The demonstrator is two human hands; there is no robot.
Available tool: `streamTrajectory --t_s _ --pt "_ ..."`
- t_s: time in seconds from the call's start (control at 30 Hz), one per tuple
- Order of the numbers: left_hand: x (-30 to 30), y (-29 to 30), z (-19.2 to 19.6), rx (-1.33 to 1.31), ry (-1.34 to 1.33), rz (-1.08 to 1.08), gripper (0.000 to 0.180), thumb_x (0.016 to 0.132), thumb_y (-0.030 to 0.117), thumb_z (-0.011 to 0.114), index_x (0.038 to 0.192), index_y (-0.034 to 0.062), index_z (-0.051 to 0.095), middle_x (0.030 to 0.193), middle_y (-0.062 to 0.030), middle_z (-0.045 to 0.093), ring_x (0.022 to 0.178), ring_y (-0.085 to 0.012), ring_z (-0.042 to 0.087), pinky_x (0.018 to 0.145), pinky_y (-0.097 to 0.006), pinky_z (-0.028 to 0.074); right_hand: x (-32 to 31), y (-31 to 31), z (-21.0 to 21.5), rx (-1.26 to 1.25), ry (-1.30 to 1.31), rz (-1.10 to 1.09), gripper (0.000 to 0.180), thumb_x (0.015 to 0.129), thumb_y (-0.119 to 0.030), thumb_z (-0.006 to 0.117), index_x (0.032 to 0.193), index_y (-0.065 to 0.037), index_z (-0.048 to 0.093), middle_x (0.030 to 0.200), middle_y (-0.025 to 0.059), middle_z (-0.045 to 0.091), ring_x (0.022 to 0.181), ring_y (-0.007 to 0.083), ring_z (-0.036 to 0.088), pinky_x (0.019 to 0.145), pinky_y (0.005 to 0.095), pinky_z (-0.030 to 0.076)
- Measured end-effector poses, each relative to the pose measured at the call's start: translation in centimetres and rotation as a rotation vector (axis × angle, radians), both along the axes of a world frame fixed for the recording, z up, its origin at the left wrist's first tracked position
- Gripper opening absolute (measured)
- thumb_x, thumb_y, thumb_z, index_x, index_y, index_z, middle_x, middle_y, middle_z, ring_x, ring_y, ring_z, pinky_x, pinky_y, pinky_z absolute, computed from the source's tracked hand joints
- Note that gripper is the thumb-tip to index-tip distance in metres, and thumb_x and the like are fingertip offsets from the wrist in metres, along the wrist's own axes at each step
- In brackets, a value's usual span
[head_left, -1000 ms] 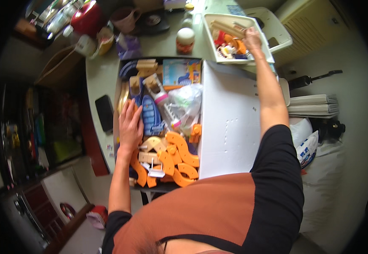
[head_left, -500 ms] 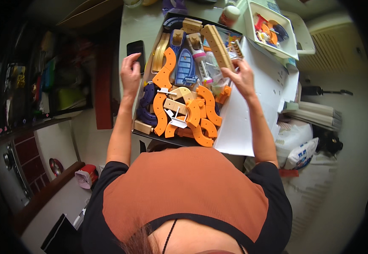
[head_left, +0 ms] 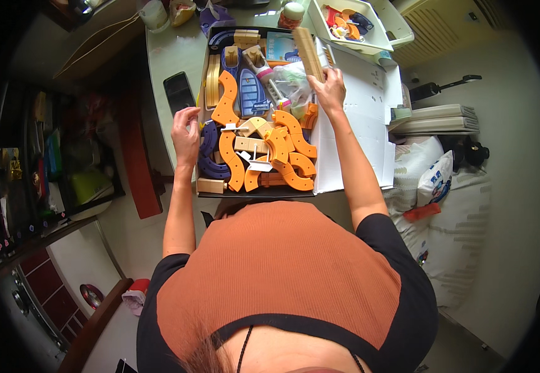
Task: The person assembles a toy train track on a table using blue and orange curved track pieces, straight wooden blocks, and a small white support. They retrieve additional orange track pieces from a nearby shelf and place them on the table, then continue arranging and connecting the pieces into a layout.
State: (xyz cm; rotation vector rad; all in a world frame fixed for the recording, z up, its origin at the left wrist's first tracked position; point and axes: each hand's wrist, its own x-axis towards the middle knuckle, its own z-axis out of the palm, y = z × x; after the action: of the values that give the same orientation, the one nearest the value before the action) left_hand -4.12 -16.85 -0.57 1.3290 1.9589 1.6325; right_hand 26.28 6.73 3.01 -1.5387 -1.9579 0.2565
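My right hand [head_left: 330,91] is closed around the lower end of a straight wooden track piece [head_left: 308,53], raised over the right edge of a shallow black box [head_left: 257,194]. At the box's left edge, my left hand [head_left: 186,135] has its fingers curled together; a thin yellow bit shows by the fingertips, too small to name. Curved orange track pieces [head_left: 231,161] lie in the box, with dark blue curved pieces [head_left: 211,163] at its left. A blue boat-shaped part [head_left: 252,93], a clear plastic bag [head_left: 290,82] and more wooden track [head_left: 212,81] fill the far half.
A black phone [head_left: 178,92] lies left of the box. The white open lid [head_left: 351,149] spreads to the right. At the back stand a lidded jar [head_left: 292,15] and a white bin [head_left: 379,42] of small toy parts. A purple bag [head_left: 214,17] is at the far edge.
My right hand and the wooden track piece now appear farther left and higher in view. My left fingers have drawn together at the box's left edge. The whole view has shifted.
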Motion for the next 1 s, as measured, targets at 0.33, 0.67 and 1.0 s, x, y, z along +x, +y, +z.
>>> streamTrajectory --t_s 0.33,0.67,1.0 --pt "1.7 0.1 1.5 0.095 0.159 -0.084 0.019 0.093 -0.007 0.057 0.107 0.0007 0.068 0.111 -0.012 0.065 0.1 -0.0268 0.067 0.084 -0.034 0.056 -4.2 6.1 -2.6 0.163 -0.375 0.11 0.037 0.08 -0.024 0.077 0.112 -0.011 0.064 0.12 0.0089 0.056 0.11 0.0323 0.059 0.089 0.0453 0.055" --pt "2.7 -1.0 1.9 0.001 0.125 -0.077 0.019 0.094 -0.007 0.056 0.107 0.0006 0.069 0.111 -0.0118 0.065 0.1 -0.0268 0.065 0.083 -0.035 0.053 -3.4 11.2 -1.9 0.062 -0.4 0.224 0.036 0.081 -0.019 0.074 0.115 -0.015 0.065 0.119 0.0089 0.059 0.114 0.0331 0.06 0.095 0.0457 0.052" --pt "5.3 1.8 4.7 0.005 0.159 -0.155 0.022 0.092 -0.007 0.056 0.11 0.0015 0.067 0.112 -0.0131 0.065 0.099 -0.028 0.066 0.083 -0.035 0.054 -2.7 12.8 0.4 0.041 -0.336 0.314 0.04 0.082 -0.023 0.075 0.121 -0.02 0.067 0.122 0.0043 0.062 0.116 0.0294 0.056 0.103 0.0437 0.046"
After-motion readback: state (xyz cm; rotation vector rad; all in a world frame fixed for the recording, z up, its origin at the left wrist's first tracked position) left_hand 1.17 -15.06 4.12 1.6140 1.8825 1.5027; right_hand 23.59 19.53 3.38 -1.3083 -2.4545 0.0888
